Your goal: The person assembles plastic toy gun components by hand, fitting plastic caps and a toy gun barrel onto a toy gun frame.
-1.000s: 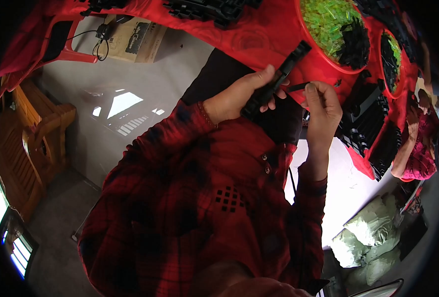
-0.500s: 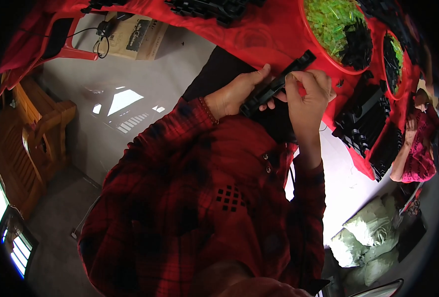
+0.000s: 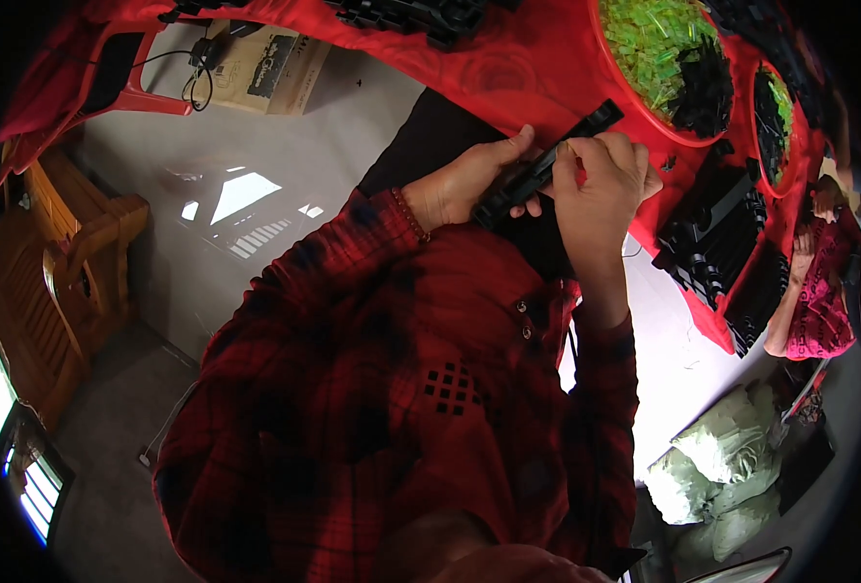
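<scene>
My left hand (image 3: 471, 179) is closed around the lower end of a long black plastic part (image 3: 530, 179), which slants up to the right above my lap. Its thumb points up along the part. My right hand (image 3: 601, 180) is in a pinch against the upper half of the same part, thumb and forefinger together. A tiny yellowish spot shows at those fingertips, too small to name. The part's far end sticks out past my right hand, over the edge of the red-covered table (image 3: 494, 73).
A red basin (image 3: 656, 63) holds green-yellow translucent pieces and black pieces; a smaller basin (image 3: 773, 126) stands beside it. Black parts (image 3: 712, 228) are stacked at the table's right. Another person (image 3: 819, 291) is at far right. A cardboard box (image 3: 265, 73) and wooden chair (image 3: 56, 272) stand left.
My right hand has shifted slightly to the left along the black part, fingers still pinched. My left hand and the part stay nearly where they were.
</scene>
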A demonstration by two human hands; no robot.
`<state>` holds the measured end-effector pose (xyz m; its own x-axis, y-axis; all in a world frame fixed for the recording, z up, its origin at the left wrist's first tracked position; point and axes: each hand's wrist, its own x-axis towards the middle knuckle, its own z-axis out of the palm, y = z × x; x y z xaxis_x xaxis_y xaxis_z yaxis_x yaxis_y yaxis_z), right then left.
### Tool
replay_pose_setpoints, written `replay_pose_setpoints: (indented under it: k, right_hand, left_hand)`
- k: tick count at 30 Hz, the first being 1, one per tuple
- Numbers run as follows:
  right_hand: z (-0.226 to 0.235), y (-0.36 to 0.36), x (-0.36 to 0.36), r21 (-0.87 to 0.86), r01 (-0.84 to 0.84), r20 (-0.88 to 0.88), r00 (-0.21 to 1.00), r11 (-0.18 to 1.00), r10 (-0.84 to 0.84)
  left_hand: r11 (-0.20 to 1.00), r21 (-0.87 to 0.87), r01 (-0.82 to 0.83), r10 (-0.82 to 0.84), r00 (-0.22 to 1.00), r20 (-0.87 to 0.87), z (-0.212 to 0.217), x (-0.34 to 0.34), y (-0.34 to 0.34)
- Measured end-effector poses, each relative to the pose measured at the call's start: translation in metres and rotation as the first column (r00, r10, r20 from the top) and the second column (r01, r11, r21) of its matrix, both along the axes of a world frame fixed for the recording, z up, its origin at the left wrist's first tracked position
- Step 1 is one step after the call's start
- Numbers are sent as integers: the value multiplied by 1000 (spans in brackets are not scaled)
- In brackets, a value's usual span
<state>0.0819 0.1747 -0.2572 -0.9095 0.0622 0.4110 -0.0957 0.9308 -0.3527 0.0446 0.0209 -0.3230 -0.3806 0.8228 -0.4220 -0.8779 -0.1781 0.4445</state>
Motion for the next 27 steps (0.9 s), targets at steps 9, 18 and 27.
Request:
replay_pose_setpoints:
  k: [9, 18, 27]
  right_hand:
    - [2, -4, 0, 96, 5, 35, 999, 995, -9]
    - [-6, 0, 10, 9, 110, 41, 993, 994, -111]
    - [-6, 2, 14, -114, 185, 95, 980, 976, -174]
  left_hand:
    - [981, 189, -32, 9, 992, 124, -5, 0, -5]
    - [994, 63, -84, 81, 995, 51, 10, 3, -6]
    - [1000, 27, 16, -14, 998, -65, 21, 1, -15]
